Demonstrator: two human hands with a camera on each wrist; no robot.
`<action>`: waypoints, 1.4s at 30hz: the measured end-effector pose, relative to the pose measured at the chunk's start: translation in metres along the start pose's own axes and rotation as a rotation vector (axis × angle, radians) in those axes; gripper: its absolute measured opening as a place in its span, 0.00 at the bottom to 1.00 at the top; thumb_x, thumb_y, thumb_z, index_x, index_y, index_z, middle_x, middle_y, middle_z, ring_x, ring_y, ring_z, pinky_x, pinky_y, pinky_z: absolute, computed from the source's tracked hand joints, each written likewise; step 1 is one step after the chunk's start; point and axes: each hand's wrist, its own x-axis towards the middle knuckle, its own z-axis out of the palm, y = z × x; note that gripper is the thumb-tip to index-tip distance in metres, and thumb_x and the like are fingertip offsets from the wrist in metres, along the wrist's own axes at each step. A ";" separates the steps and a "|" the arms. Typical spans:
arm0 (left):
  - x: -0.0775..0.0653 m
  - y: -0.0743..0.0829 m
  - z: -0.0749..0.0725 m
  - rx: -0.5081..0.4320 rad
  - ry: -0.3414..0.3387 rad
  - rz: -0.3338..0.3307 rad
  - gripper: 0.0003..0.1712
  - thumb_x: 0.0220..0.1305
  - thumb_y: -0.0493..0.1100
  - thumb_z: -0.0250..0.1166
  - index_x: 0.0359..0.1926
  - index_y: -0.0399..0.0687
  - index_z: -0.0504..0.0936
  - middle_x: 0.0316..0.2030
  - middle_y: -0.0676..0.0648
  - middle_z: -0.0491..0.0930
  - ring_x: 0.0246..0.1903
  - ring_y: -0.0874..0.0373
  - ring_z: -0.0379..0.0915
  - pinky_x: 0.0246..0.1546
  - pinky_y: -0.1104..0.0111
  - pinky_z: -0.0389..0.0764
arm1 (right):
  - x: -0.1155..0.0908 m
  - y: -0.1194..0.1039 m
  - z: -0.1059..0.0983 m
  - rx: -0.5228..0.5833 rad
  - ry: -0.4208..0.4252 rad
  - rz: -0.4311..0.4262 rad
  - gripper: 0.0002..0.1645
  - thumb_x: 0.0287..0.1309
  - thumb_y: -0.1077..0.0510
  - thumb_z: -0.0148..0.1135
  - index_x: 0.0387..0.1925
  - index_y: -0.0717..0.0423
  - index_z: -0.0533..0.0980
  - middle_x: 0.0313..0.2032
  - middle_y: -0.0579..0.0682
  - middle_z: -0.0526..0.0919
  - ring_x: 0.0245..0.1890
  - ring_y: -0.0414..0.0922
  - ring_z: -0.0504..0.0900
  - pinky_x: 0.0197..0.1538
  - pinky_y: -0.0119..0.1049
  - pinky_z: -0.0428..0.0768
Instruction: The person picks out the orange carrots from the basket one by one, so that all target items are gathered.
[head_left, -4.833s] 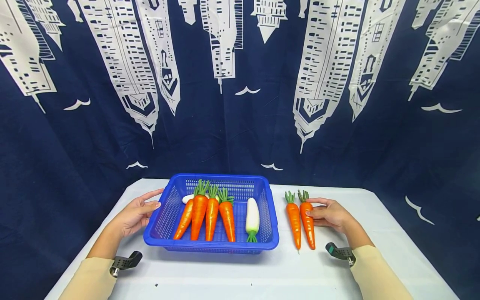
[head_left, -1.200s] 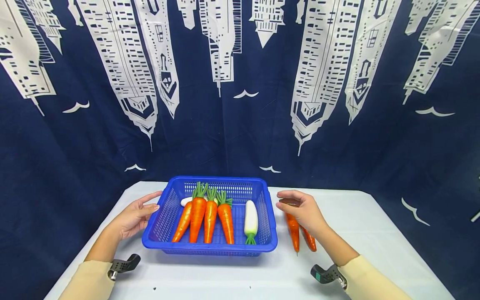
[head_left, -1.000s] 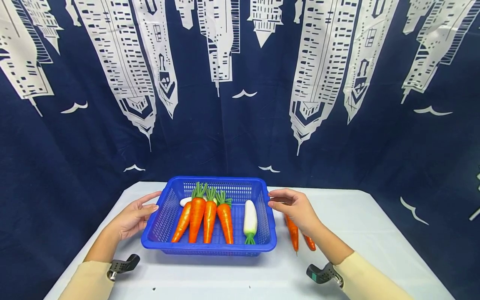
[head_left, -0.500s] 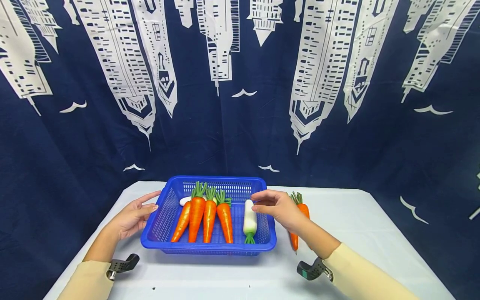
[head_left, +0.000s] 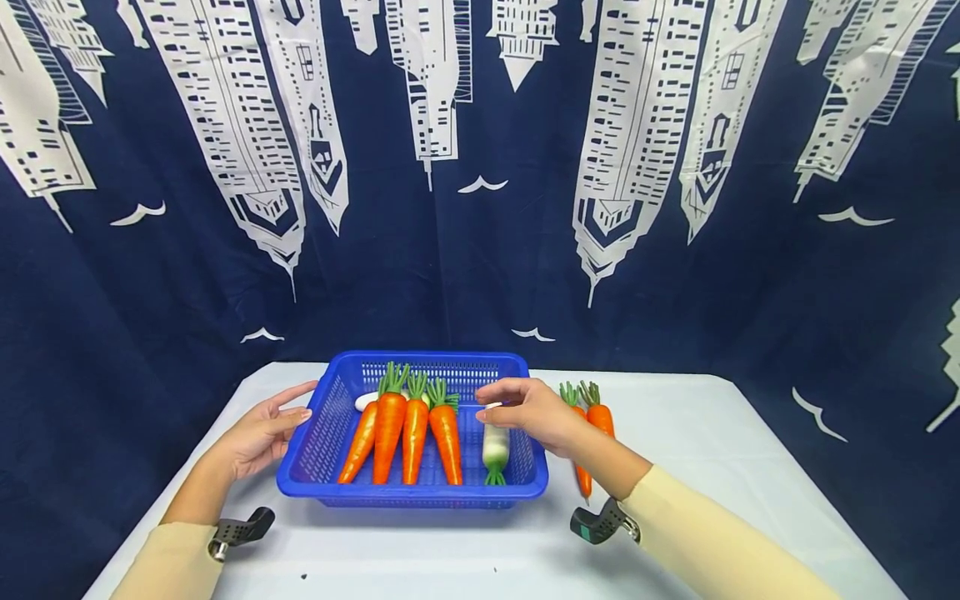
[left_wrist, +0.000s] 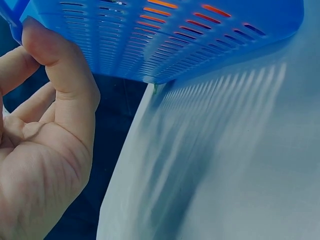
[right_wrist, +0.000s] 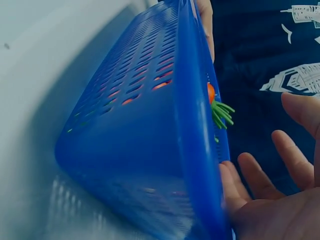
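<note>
A blue plastic basket [head_left: 412, 491] stands on the white table, its left rim held by my left hand [head_left: 258, 437] with the thumb on the edge. The left wrist view shows that thumb [left_wrist: 60, 75] against the basket's rim. My right hand [head_left: 536, 412] reaches over the right rim, fingers spread, above a white radish [head_left: 496, 450] with green stalks; it partly hides the radish's upper end. Several orange carrots [head_left: 389, 433] with green tops lie side by side in the basket's left half. Behind them a second white radish [head_left: 365, 401] shows in part.
Two more carrots [head_left: 600, 417] lie on the table [head_left: 675, 467] to the right of the basket, partly behind my right forearm. A dark blue curtain [head_left: 450, 283] with white printed buildings hangs behind the table's far edge.
From beside the two carrots on the right, my right hand has moved left over the basket's rim to above the radish. Those carrots stay on the table. My left hand keeps its place.
</note>
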 end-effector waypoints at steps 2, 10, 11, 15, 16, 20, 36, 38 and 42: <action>0.001 0.001 0.000 0.006 0.001 0.000 0.41 0.79 0.38 0.53 0.82 0.49 0.41 0.48 0.53 0.84 0.42 0.60 0.87 0.47 0.64 0.89 | 0.004 -0.003 0.003 0.033 -0.006 0.035 0.23 0.57 0.59 0.74 0.55 0.60 0.83 0.55 0.56 0.86 0.52 0.47 0.86 0.60 0.44 0.85; 0.000 0.001 0.001 -0.006 -0.005 0.004 0.39 0.79 0.38 0.53 0.82 0.50 0.44 0.48 0.52 0.85 0.42 0.60 0.87 0.47 0.64 0.89 | 0.018 -0.012 0.011 0.097 -0.113 0.131 0.25 0.61 0.60 0.72 0.59 0.61 0.80 0.58 0.62 0.82 0.54 0.52 0.85 0.68 0.59 0.77; -0.001 0.001 0.001 -0.008 -0.007 0.004 0.39 0.79 0.38 0.53 0.82 0.50 0.45 0.48 0.53 0.85 0.42 0.60 0.87 0.47 0.64 0.89 | 0.020 -0.013 0.011 0.096 -0.121 0.134 0.25 0.61 0.60 0.71 0.59 0.61 0.79 0.58 0.62 0.82 0.55 0.52 0.85 0.68 0.59 0.76; -0.001 0.000 0.001 -0.017 -0.019 0.012 0.39 0.79 0.38 0.53 0.82 0.51 0.45 0.48 0.52 0.85 0.42 0.59 0.87 0.47 0.63 0.89 | 0.028 -0.018 0.011 0.088 -0.126 0.137 0.23 0.62 0.61 0.70 0.59 0.61 0.80 0.58 0.62 0.81 0.56 0.54 0.85 0.66 0.57 0.79; -0.001 -0.001 0.000 -0.017 -0.021 0.013 0.39 0.79 0.38 0.53 0.82 0.50 0.45 0.48 0.52 0.85 0.42 0.59 0.87 0.47 0.63 0.89 | 0.030 -0.019 0.011 0.084 -0.129 0.135 0.23 0.62 0.61 0.70 0.59 0.61 0.80 0.58 0.62 0.81 0.57 0.55 0.85 0.65 0.56 0.80; -0.001 -0.001 -0.001 -0.016 -0.016 0.009 0.39 0.79 0.38 0.53 0.82 0.50 0.44 0.48 0.52 0.85 0.42 0.59 0.87 0.47 0.63 0.89 | 0.037 -0.022 0.014 0.068 -0.129 0.136 0.23 0.60 0.61 0.71 0.58 0.60 0.80 0.58 0.62 0.81 0.57 0.55 0.85 0.63 0.52 0.83; 0.001 -0.002 -0.001 0.004 0.004 -0.005 0.42 0.79 0.39 0.54 0.82 0.47 0.39 0.47 0.52 0.85 0.42 0.59 0.87 0.47 0.63 0.89 | 0.070 -0.014 0.028 -0.030 -0.179 0.253 0.33 0.53 0.64 0.76 0.62 0.62 0.77 0.48 0.55 0.83 0.54 0.64 0.81 0.63 0.62 0.79; 0.001 -0.002 -0.001 0.008 0.007 -0.008 0.43 0.79 0.39 0.54 0.82 0.47 0.39 0.48 0.52 0.84 0.42 0.59 0.87 0.47 0.63 0.89 | 0.074 -0.012 0.029 -0.056 -0.185 0.275 0.33 0.52 0.64 0.76 0.61 0.61 0.78 0.47 0.55 0.82 0.53 0.64 0.81 0.63 0.62 0.80; 0.001 -0.002 -0.001 0.009 0.013 -0.007 0.42 0.79 0.39 0.54 0.82 0.48 0.40 0.48 0.52 0.84 0.42 0.59 0.87 0.47 0.63 0.89 | 0.080 -0.010 0.030 -0.096 -0.193 0.297 0.32 0.51 0.64 0.77 0.60 0.60 0.79 0.47 0.56 0.84 0.52 0.62 0.83 0.63 0.61 0.80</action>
